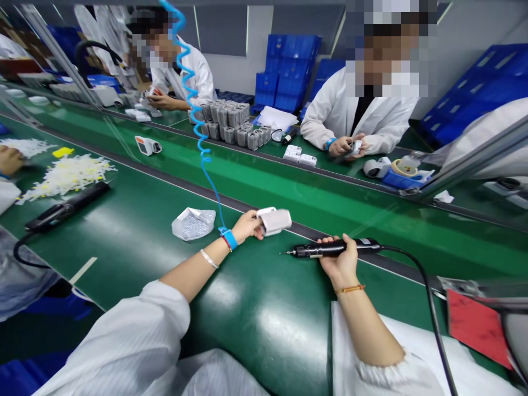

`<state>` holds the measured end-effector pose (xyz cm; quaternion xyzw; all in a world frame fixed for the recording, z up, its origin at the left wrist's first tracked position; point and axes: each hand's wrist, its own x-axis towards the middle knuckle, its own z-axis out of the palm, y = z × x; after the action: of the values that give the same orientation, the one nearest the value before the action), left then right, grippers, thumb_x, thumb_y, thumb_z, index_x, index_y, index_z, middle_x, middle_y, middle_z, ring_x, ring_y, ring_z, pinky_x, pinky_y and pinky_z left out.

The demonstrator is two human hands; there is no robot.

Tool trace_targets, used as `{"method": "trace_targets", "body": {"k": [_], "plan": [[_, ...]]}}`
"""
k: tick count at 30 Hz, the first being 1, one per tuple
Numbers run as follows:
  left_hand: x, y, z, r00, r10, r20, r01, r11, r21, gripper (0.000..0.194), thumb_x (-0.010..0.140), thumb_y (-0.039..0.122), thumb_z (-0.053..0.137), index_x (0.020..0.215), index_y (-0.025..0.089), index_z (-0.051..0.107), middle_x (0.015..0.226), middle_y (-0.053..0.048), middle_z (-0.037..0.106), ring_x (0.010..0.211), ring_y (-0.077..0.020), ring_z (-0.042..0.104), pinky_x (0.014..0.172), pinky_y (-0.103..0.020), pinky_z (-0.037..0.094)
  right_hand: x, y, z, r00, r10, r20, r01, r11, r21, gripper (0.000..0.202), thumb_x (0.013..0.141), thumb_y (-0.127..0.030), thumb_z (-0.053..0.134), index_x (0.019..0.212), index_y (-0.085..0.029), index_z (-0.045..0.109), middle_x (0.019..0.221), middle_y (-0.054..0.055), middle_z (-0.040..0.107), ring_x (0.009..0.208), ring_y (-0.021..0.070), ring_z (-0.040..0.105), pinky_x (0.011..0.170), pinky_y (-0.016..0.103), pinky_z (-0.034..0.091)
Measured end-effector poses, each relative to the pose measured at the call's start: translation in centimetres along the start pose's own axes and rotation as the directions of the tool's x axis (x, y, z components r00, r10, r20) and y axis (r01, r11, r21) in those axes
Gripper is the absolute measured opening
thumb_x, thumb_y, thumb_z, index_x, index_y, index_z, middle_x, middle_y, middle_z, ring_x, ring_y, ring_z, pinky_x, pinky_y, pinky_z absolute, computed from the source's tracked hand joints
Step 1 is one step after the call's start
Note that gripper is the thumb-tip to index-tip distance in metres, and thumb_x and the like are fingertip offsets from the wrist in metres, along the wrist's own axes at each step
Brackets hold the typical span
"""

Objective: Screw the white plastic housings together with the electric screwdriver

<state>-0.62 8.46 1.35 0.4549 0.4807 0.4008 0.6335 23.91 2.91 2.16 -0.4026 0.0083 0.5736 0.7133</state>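
Note:
My left hand [248,224] grips a small white and grey plastic housing [275,221] by its left end, held over the near edge of the conveyor. A blue wrist strap with a coiled cord [202,135] is round that wrist. In my right hand [341,263] lies a black electric screwdriver [325,249], fingers closed round its body. Its thin bit points left, below the housing and apart from it. Left of my left hand sits a clear tray of small screws [193,224] on the green table.
A second electric screwdriver [68,206] and a pile of white and yellow plastic pieces [70,175] lie at left. One white device [148,145] rests on the green conveyor belt [256,179]. Co-workers sit across it, near stacked grey parts [231,124]. A red sheet [478,327] lies right.

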Motion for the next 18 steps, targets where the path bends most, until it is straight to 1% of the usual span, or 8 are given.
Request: {"method": "trace_targets", "body": {"k": [2, 4, 5, 7, 11, 14, 16, 18], "plan": [[1.4, 0.0, 1.2, 0.992, 0.044, -0.116, -0.065, 0.98, -0.188, 0.04, 0.086, 0.019, 0.049, 0.124, 0.015, 0.037, 0.088, -0.005, 0.062, 0.071, -0.0092, 0.064, 0.075, -0.027, 0.053, 0.0, 0.0, -0.1, 1.0, -0.002, 0.0, 0.002, 1.0, -0.007, 0.015, 0.075, -0.029, 0.052, 0.069, -0.018, 0.043, 0.059, -0.004, 0.045, 0.056, 0.0102, 0.051, 0.062, 0.029, 0.052], [2.1, 0.0, 1.7, 0.978, 0.081, -0.19, -0.143, 0.929, -0.342, 0.054, 0.085, 0.013, 0.05, 0.133, 0.021, 0.027, 0.111, -0.009, 0.057, 0.09, -0.0096, 0.063, 0.089, -0.027, 0.048, 0.1, 0.0, -0.1, 1.0, -0.005, 0.001, 0.006, 1.0, -0.011, 0.016, 0.074, -0.029, 0.053, 0.07, -0.018, 0.043, 0.06, -0.004, 0.046, 0.056, 0.0102, 0.051, 0.062, 0.029, 0.052], [2.1, -0.1, 1.7, 0.975, 0.095, -0.202, -0.17, 0.902, -0.398, 0.06, 0.082, 0.011, 0.053, 0.134, 0.022, 0.026, 0.119, -0.01, 0.054, 0.096, -0.0108, 0.062, 0.093, -0.028, 0.046, 0.2, 0.0, -0.1, 1.0, -0.007, 0.002, 0.007, 1.0, -0.012, 0.017, 0.074, -0.03, 0.054, 0.07, -0.018, 0.043, 0.06, -0.004, 0.046, 0.056, 0.0101, 0.051, 0.062, 0.029, 0.052], [2.0, -0.5, 1.5, 0.98, 0.128, -0.154, -0.181, 0.896, -0.405, 0.059, 0.078, 0.01, 0.057, 0.131, 0.021, 0.034, 0.123, -0.012, 0.051, 0.1, -0.0136, 0.061, 0.096, -0.032, 0.044, 0.3, 0.0, -0.2, 1.0, -0.01, 0.005, 0.01, 1.0, -0.011, 0.018, 0.073, -0.03, 0.055, 0.07, -0.018, 0.042, 0.061, -0.004, 0.045, 0.056, 0.0099, 0.051, 0.062, 0.029, 0.052], [1.7, -1.7, 1.4, 0.977, 0.21, -0.017, -0.21, 0.962, -0.176, 0.035, 0.078, 0.017, 0.06, 0.111, 0.011, 0.052, 0.107, -0.014, 0.06, 0.09, -0.0173, 0.064, 0.09, -0.039, 0.047, 0.6, 0.0, -0.2, 1.0, -0.014, 0.007, 0.014, 1.0, -0.012, 0.018, 0.071, -0.03, 0.056, 0.071, -0.018, 0.042, 0.061, -0.005, 0.045, 0.056, 0.0098, 0.051, 0.063, 0.029, 0.052], [0.9, -2.5, 1.8, 0.944, 0.326, 0.04, -0.329, 0.938, 0.113, 0.029, 0.079, 0.019, 0.059, 0.106, 0.01, 0.055, 0.101, -0.014, 0.062, 0.088, -0.0181, 0.063, 0.086, -0.038, 0.049, 0.5, 0.0, -0.3, 1.0, -0.011, 0.017, 0.011, 1.0, -0.024, 0.019, 0.07, -0.03, 0.056, 0.071, -0.018, 0.041, 0.061, -0.005, 0.044, 0.055, 0.0098, 0.051, 0.062, 0.029, 0.052], [-0.5, -2.8, 1.7, 0.89, 0.443, 0.107, -0.452, 0.828, 0.333, 0.027, 0.08, 0.02, 0.056, 0.106, 0.011, 0.057, 0.105, -0.013, 0.062, 0.094, -0.0185, 0.061, 0.087, -0.036, 0.048, 0.5, -0.1, -0.3, 1.0, -0.01, 0.022, 0.011, 0.999, -0.035, 0.019, 0.071, -0.03, 0.055, 0.071, -0.018, 0.04, 0.061, -0.005, 0.044, 0.055, 0.0098, 0.051, 0.062, 0.029, 0.052], [-2.7, -2.7, 0.7, 0.802, 0.557, 0.216, -0.572, 0.612, 0.546, 0.026, 0.082, 0.022, 0.054, 0.105, 0.014, 0.059, 0.11, -0.012, 0.061, 0.103, -0.0198, 0.056, 0.091, -0.037, 0.044, 0.5, -0.1, -0.3, 1.0, -0.009, 0.025, 0.01, 0.999, -0.04, 0.018, 0.071, -0.03, 0.054, 0.07, -0.018, 0.04, 0.06, -0.005, 0.044, 0.055, 0.0098, 0.051, 0.063, 0.029, 0.052]]}}
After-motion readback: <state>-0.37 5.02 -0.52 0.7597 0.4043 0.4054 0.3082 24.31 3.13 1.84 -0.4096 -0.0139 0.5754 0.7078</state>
